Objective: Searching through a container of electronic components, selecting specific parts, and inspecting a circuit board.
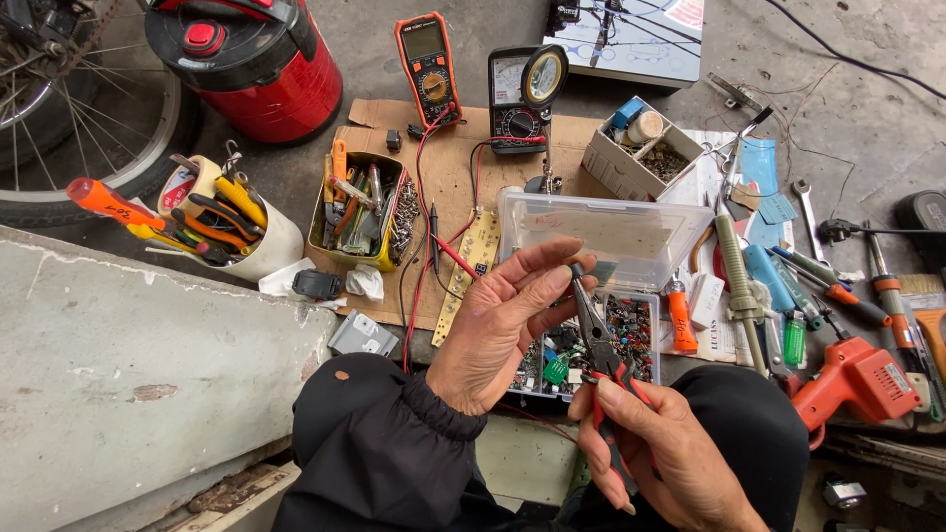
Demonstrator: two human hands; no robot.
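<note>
My right hand (662, 448) grips needle-nose pliers (598, 340) with red and black handles, jaws pointing up and left. My left hand (503, 325) is raised in front of me, its thumb and fingertips pinched together at the pliers' tip around something too small to make out. Both hands hover over a clear plastic box (641, 340) full of small electronic parts, its lid (601, 232) standing open behind them.
On cardboard lie an orange multimeter (428, 64), a black analogue meter (520, 99), red and black probe leads and a yellow tool tin (360, 209). A white cup of screwdrivers (222, 222) stands left, an orange glue gun (857, 379) and hand tools right, a red canister (258, 59) behind.
</note>
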